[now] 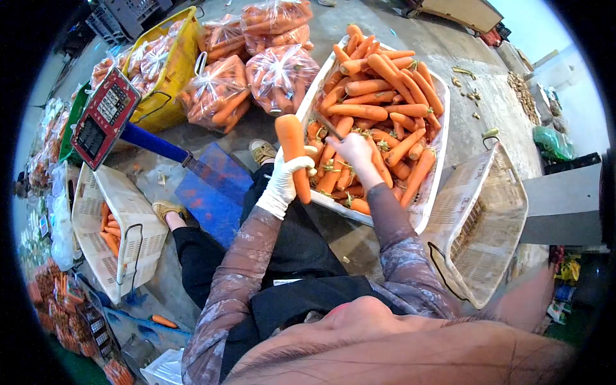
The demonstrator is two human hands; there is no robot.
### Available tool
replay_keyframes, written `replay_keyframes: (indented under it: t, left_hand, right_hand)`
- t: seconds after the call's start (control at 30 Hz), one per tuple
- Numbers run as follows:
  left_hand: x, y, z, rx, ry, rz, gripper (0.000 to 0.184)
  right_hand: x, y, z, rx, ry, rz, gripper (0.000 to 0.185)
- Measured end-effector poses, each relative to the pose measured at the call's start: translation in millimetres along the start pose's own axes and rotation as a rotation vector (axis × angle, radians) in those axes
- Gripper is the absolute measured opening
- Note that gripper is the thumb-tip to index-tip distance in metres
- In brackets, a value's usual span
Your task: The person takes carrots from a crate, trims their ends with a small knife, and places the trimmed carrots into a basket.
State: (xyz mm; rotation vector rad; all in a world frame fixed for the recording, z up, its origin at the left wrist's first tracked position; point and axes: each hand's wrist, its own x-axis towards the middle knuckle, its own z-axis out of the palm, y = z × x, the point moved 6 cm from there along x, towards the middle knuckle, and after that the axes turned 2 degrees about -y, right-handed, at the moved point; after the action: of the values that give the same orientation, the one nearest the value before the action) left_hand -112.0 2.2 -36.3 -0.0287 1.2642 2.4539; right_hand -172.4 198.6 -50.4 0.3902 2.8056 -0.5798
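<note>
My left hand (282, 183), in a white glove, is wrapped round a large carrot (292, 138) held upright at the near left edge of a white crate (439, 173). The crate is heaped with carrots (378, 96), some with green stubs at their tops. Over the heap, my bare right hand (353, 151) is closed on the handle of a knife (328, 126), whose blade points up and left. The two hands are apart, with carrots between them.
Bagged carrots (218, 93) lie beyond the blue scale platform (215, 192), whose red display (104, 119) stands left. A yellow crate (168, 83) holds more bags. Tilted white crates flank me, left (144, 247) and right (507, 224). One carrot (164, 321) lies on the floor.
</note>
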Motion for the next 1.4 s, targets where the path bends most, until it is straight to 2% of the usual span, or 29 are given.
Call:
replay_keyframes:
  t: [0.03, 0.1, 0.13, 0.23, 0.27, 0.3, 0.37, 0.4, 0.47, 0.53, 0.57, 0.67, 0.77, 0.83, 0.87, 0.9, 0.93, 0.97, 1.03, 1.1, 1.17, 1.23, 1.3, 1.33, 1.37, 1.4]
  left_hand:
    - [3.2, -11.5, -9.7, -0.095, -0.022, -0.064, 0.045]
    - [-3.3, -7.5, -4.0, -0.306, -0.034, -0.128, 0.049]
    - [-4.5, -6.1, -3.8, -0.325, 0.009, -0.163, 0.056]
    - [4.4, -6.2, -4.0, -0.477, -0.075, -0.137, 0.058]
    - [3.5, -6.4, -8.7, -0.399, 0.015, -0.121, 0.06]
    - [4.6, -4.6, -7.9, -0.403, 0.007, -0.11, 0.06]
    - [2.2, -6.8, -12.6, -0.419, 0.048, -0.105, 0.059]
    - [1.0, -7.9, -14.3, -0.43, 0.049, -0.097, 0.059]
    - [-2.5, -7.8, -14.7, -0.436, 0.075, -0.095, 0.058]
    - [4.0, -16.4, -25.1, -0.477, 0.031, -0.104, 0.055]
    - [7.5, -18.2, -27.4, -0.517, -0.007, -0.113, 0.053]
    - [14.2, -17.0, -29.9, -0.513, -0.02, -0.096, 0.053]
    - [5.6, -12.5, -22.4, -0.471, -0.007, -0.075, 0.053]
    - [5.9, -11.0, -20.6, -0.435, -0.007, -0.084, 0.054]
    - [5.6, -11.1, -17.6, -0.458, -0.009, -0.096, 0.054]
    - [4.5, -9.6, -14.2, -0.468, -0.006, -0.089, 0.054]
    - [2.2, -11.2, -7.7, -0.496, -0.035, -0.137, 0.058]
    - [0.0, -14.1, -2.3, -0.522, -0.066, -0.189, 0.063]
    - [-2.9, -22.2, 9.5, -0.561, -0.178, -0.261, 0.07]
    - [-25.3, 15.5, 45.4, -0.53, -0.237, 0.055, 0.075]
    - [-31.3, 16.6, 45.3, -0.525, -0.217, 0.152, 0.08]
    - [-36.5, 2.6, 34.7, -0.603, -0.244, 0.04, 0.079]
    - [-36.7, -10.3, 18.2, -0.612, -0.229, -0.01, 0.078]
    - [-38.5, -10.4, 15.6, -0.613, -0.24, -0.07, 0.077]
    - [-41.0, -10.1, 15.0, -0.614, -0.251, -0.13, 0.076]
    - [-40.7, -5.4, 12.3, -0.584, -0.217, -0.074, 0.074]
  right_hand:
    - [-2.7, -3.3, 14.0, -0.06, -0.046, 0.025, 0.061]
    - [6.4, -1.6, 41.7, -0.162, 0.089, -0.053, 0.059]
    - [11.0, -4.4, 44.3, -0.169, 0.06, -0.02, 0.054]
    - [13.2, -3.6, 45.8, -0.122, 0.018, -0.007, 0.048]
    - [12.6, 0.4, 46.4, -0.072, 0.02, 0.019, 0.046]
    - [12.4, 1.6, 46.8, -0.077, 0.031, 0.012, 0.046]
    - [3.1, 11.3, 45.8, 0.058, 0.056, 0.146, 0.055]
    - [-0.4, 14.7, 48.5, 0.017, -0.031, 0.132, 0.062]
    - [-6.1, 9.7, 44.7, -0.002, -0.043, 0.151, 0.061]
    - [-12.4, -3.3, 38.3, -0.041, -0.034, 0.112, 0.058]
    - [-9.3, -8.1, 43.6, -0.063, 0.041, 0.085, 0.061]
    - [4.1, -13.9, 59.0, -0.053, -0.006, 0.096, 0.06]
    - [6.8, 5.0, 71.4, 0.089, 0.068, 0.193, 0.051]
    - [8.6, 31.6, 82.5, 0.944, 0.081, 0.197, 0.039]
    - [-20.9, 27.0, 59.6, 1.237, -0.059, 0.24, 0.022]
    - [-31.2, 31.4, 54.4, 1.422, -0.134, 0.131, 0.018]
    - [-62.5, 26.9, 33.5, 1.364, -0.201, 0.077, 0.019]
    - [-73.0, 31.4, 31.9, 1.362, -0.265, -0.095, 0.018]
    - [-112.8, 16.9, 22.3, 1.506, -0.421, -0.218, 0.016]
    - [-144.4, 2.4, 22.5, 1.516, -0.413, -0.2, 0.018]
    - [-169.3, -13.1, 30.9, 1.703, -0.622, -0.131, 0.024]
    - [-179.9, -7.5, 58.1, 1.924, -0.667, -0.065, 0.03]
    - [-201.7, -6.7, 65.2, 1.995, -0.634, 0.008, 0.034]
    - [-213.3, -1.9, 70.4, 1.943, -0.629, -0.049, 0.034]
    - [-230.2, 0.5, 68.5, 1.848, -0.557, -0.016, 0.035]
    - [-248.0, 1.6, 72.0, 1.794, -0.594, -0.072, 0.034]
